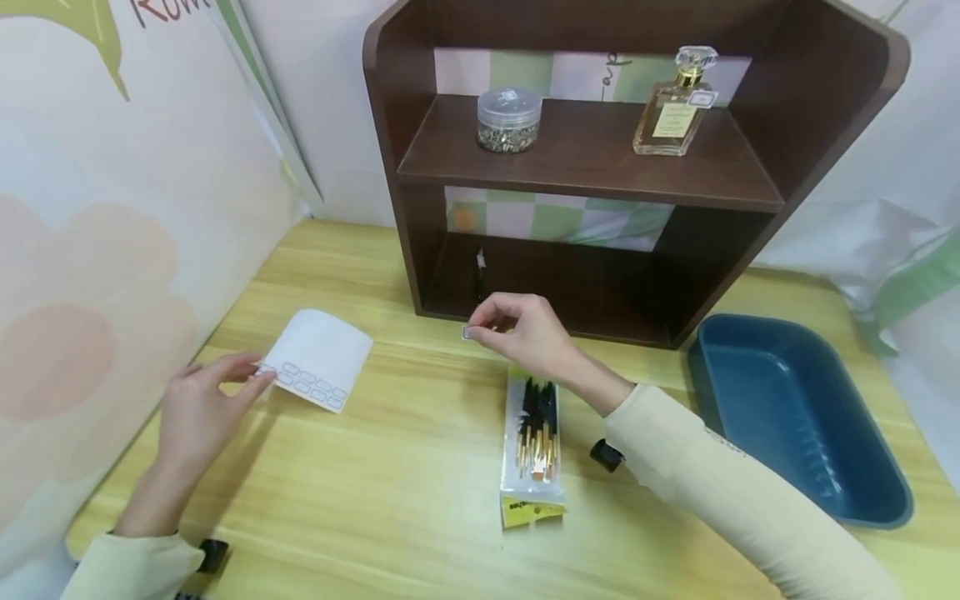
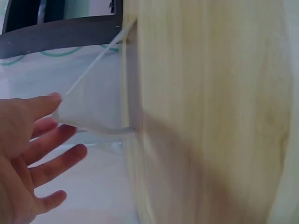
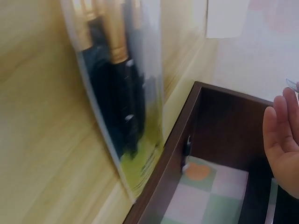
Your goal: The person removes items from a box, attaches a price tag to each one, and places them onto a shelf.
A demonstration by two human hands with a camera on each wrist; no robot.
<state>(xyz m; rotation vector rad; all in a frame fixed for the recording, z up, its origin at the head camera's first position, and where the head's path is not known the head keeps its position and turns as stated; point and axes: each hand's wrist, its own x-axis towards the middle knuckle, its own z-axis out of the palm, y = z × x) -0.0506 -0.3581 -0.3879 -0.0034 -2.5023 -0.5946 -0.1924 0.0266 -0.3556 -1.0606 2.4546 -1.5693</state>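
Note:
My left hand [image 1: 201, 408] pinches a corner of a white label sheet [image 1: 318, 346], which carries rows of small blue-outlined labels along its near edge. In the left wrist view thumb and fingers hold the sheet [image 2: 93, 107] at its edge, the other fingers spread. Between thumb and forefinger, my right hand [image 1: 525, 333] pinches one small label [image 1: 467, 333] in front of the shelf. Below that hand lies a clear pack of paintbrushes [image 1: 536, 442], black-handled with gold ferrules; the right wrist view shows the pack [image 3: 117, 88] close up.
A dark brown two-tier shelf [image 1: 592, 187] stands at the back. On it are a lidded jar [image 1: 509, 121], a labelled perfume bottle [image 1: 672, 108] and, lower down, a slim black tool [image 1: 480, 271]. A blue basin [image 1: 795, 417] sits at the right of the wooden table [image 1: 390, 500].

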